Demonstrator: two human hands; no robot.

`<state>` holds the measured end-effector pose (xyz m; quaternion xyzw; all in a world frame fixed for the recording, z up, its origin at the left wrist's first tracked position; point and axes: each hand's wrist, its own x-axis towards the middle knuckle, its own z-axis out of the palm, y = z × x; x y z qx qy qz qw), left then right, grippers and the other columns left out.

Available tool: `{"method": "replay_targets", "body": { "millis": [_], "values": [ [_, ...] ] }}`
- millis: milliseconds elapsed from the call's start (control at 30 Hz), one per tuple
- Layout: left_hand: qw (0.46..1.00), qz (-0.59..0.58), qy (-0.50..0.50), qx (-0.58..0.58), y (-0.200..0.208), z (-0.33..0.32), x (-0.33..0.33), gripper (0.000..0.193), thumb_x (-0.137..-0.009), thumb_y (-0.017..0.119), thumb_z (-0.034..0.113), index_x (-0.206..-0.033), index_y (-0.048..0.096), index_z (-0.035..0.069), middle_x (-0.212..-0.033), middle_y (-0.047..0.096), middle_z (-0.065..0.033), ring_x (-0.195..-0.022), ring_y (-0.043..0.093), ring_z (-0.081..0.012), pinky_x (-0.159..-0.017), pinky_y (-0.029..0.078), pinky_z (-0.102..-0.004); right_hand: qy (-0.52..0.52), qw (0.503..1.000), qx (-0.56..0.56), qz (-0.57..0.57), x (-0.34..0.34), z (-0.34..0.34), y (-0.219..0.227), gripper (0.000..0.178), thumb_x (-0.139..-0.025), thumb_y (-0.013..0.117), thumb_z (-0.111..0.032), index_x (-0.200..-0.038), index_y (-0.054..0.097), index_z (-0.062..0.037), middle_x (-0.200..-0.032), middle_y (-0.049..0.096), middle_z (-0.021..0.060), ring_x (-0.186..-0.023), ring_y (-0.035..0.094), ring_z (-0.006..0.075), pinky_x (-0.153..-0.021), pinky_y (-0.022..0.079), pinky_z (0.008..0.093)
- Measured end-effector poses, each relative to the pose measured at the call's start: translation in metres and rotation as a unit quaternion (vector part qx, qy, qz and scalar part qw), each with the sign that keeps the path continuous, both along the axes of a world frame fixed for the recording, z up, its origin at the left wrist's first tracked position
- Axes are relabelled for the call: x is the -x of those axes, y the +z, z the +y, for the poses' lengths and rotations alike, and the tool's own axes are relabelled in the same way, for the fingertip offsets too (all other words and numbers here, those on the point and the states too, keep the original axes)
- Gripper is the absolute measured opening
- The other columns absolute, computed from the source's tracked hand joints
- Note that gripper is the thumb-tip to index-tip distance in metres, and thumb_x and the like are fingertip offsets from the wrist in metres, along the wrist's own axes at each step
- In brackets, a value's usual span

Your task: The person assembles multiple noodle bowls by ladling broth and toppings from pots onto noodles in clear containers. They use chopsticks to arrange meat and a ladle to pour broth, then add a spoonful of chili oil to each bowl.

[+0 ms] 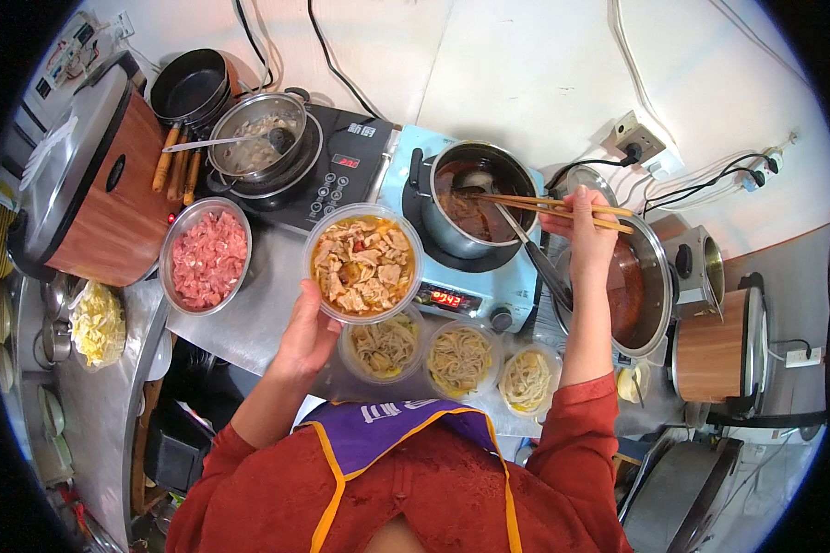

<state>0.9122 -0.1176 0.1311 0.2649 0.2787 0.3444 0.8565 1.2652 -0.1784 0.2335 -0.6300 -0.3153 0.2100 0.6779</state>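
My left hand (309, 334) grips the rim side of a clear round plastic bowl (363, 264) filled with sliced meat in orange-brown broth. It is held above the counter, in front of the induction cookers. My right hand (586, 230) is closed around a pair of wooden chopsticks (563, 205), whose tips reach into a steel pot (481, 236) of dark broth. A ladle (537, 253) leans in that pot, its black handle over the right rim. Below the held bowl stand three plastic bowls of noodles: a left one (384, 347), a middle one (461, 359) and a right one (527, 380).
Raw pink meat fills a metal bowl (207, 255) at left. Behind it a steel pan (259, 129) with a skimmer sits on a black induction cooker (346, 198). A large pot (657, 304) of reddish liquid stands right. Wood-look cookers (106, 198) and cords (632, 152) flank the counter.
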Motion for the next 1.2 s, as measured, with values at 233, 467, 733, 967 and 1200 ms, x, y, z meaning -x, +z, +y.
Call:
{"method": "replay_targets", "body": {
  "millis": [233,467,733,967,1200],
  "values": [
    [1.0,0.016,0.01,0.005,-0.002,0.0,-0.002,0.084,-0.083,0.054,0.067,-0.143,0.037,0.011,-0.14,0.048,-0.0011,-0.121,0.049,-0.0136,-0.082,0.044,-0.0249,0.039,0.998,0.043,-0.027,0.008,0.01,-0.016,0.026,-0.098,0.056,-0.025,-0.085,0.056,-0.0029,-0.071,0.059,0.0054,-0.058,0.066,0.0156,-0.049,0.054,0.0257],
    [1.0,0.014,0.014,0.0,0.0,0.0,0.001,0.083,-0.084,0.053,0.066,-0.143,0.037,0.011,-0.14,0.048,-0.0018,-0.122,0.049,-0.0144,-0.084,0.044,-0.0258,0.005,1.0,0.011,-0.022,0.011,0.023,-0.025,0.026,-0.097,0.057,-0.022,-0.082,0.055,-0.0006,-0.073,0.061,0.0073,-0.058,0.065,0.0151,-0.05,0.055,0.0266],
    [1.0,0.005,-0.001,-0.005,-0.002,0.001,0.002,0.083,-0.086,0.052,0.063,-0.145,0.033,0.007,-0.146,0.043,-0.0069,-0.135,0.04,-0.0221,-0.113,0.03,-0.0399,-0.015,1.0,0.001,-0.016,0.007,0.0,0.004,0.028,-0.099,0.054,-0.024,-0.083,0.052,-0.0011,-0.074,0.061,0.0098,-0.058,0.066,0.021,-0.051,0.058,0.0303],
    [0.999,-0.021,0.0,-0.029,-0.008,0.001,0.0,0.084,-0.087,0.052,0.062,-0.145,0.032,0.005,-0.146,0.042,-0.0077,-0.134,0.04,-0.0216,-0.113,0.03,-0.0407,0.036,0.998,-0.021,-0.049,0.04,-0.026,0.053,0.028,-0.1,0.051,-0.025,-0.084,0.053,-0.0028,-0.075,0.061,0.009,-0.061,0.067,0.0206,-0.056,0.058,0.0315],
    [1.0,-0.021,-0.003,-0.02,-0.006,-0.002,-0.001,0.084,-0.086,0.054,0.061,-0.144,0.034,0.004,-0.146,0.043,-0.0081,-0.135,0.039,-0.0214,-0.113,0.03,-0.0404,0.18,0.982,0.031,-0.045,0.081,-0.024,0.064,0.03,-0.101,0.049,-0.028,-0.084,0.052,-0.0033,-0.073,0.059,0.0072,-0.061,0.066,0.0183,-0.054,0.057,0.0289]
  ]
}}
